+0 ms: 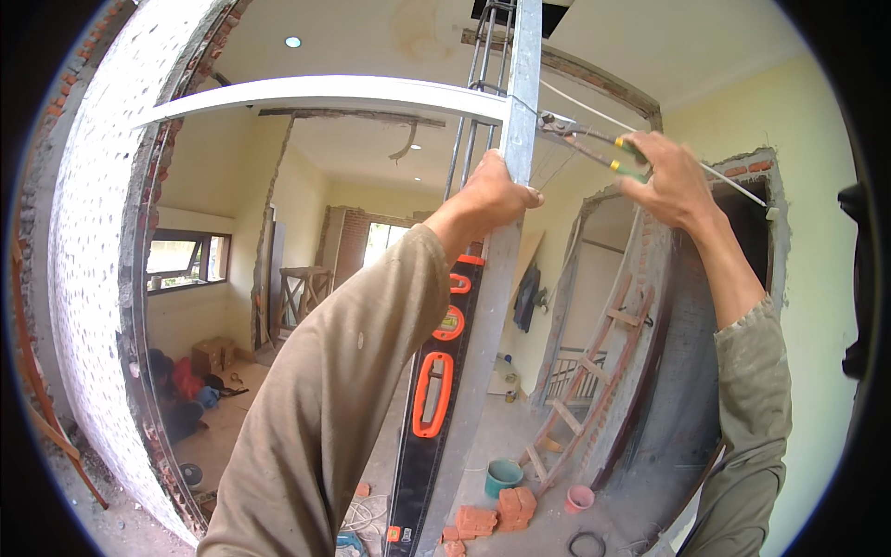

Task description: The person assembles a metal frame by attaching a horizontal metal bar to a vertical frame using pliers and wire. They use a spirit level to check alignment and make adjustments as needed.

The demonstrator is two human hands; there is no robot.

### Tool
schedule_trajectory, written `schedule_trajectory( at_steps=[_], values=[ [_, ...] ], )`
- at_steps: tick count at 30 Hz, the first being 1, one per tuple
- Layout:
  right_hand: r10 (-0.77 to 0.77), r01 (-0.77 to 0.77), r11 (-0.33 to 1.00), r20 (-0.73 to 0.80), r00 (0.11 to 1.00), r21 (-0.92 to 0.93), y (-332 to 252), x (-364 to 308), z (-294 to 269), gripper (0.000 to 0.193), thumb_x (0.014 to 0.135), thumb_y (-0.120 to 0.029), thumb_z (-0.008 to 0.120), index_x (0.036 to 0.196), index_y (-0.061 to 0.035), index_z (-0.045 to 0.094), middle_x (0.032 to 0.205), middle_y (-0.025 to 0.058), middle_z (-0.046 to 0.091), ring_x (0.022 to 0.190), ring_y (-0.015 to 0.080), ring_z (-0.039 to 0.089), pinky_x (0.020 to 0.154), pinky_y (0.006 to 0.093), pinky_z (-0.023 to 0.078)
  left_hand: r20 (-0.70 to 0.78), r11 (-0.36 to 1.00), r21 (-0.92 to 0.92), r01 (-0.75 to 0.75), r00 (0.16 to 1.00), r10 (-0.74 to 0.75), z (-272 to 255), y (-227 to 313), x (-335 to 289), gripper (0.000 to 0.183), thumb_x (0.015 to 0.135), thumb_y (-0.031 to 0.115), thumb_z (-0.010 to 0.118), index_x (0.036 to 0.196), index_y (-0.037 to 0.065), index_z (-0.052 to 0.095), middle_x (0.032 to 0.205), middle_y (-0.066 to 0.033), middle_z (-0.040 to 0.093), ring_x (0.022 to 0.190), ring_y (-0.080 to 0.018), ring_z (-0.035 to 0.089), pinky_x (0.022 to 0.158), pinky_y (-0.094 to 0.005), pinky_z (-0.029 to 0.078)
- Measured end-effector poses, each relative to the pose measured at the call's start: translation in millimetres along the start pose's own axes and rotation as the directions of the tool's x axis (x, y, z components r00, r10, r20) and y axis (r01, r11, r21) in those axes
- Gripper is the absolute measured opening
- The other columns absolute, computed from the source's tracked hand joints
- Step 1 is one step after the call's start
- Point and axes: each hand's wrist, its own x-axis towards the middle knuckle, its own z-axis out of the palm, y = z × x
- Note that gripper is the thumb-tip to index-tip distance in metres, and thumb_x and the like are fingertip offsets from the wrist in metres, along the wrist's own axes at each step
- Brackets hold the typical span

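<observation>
My left hand (499, 193) is wrapped round a grey metal upright bar (525, 84) at about head height. My right hand (670, 178) grips the handles of pincers (583, 144), whose grips are green and yellow. Their jaws sit against the right side of the upright, beside thin wire tied round it. A white horizontal bar (353, 90) meets the upright from the left at that height. Behind the upright run several thin steel rebars (471, 93). Below my left hand, a black spirit level (422, 464) with orange fittings stands lengthwise along the upright.
A wooden ladder (583, 395) leans at the right. On the floor are orange bricks (475, 521), a green bucket (504, 475), a pink bucket (579, 498) and a black coil (587, 544). A white pitted wall (93, 278) rises at left. A person (176, 399) sits low behind it.
</observation>
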Motion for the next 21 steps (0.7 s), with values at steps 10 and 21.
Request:
schedule_trajectory(
  at_steps=[10,21],
  values=[
    [0.119,-0.086,0.974,0.149,0.982,-0.211,-1,24,-20,0.051,0.098,-0.053,0.058,0.096,-0.0021,0.064,0.068,0.0119,0.067,0.063,0.0264,0.069,0.058,0.0452,0.055,-0.021,0.995,0.099,0.027,0.999,-0.025,-1,10,-11,0.058,0.089,0.016,0.077,0.130,-0.008,0.044,0.126,-0.0235,0.058,0.119,-0.0297,0.059,0.101,-0.0415,0.048],
    [0.193,-0.728,0.479,0.750,0.633,0.491,-36,4,-34,0.029,0.087,-0.020,0.078,0.086,-0.0029,0.054,0.064,0.0049,0.061,0.047,0.0117,0.060,0.039,0.0286,0.049,0.026,1.000,-0.012,0.021,0.999,-0.021,-1,10,-8,0.057,0.090,0.016,0.076,0.131,-0.008,0.044,0.124,-0.0229,0.059,0.118,-0.0305,0.060,0.100,-0.0410,0.049]
  ],
)
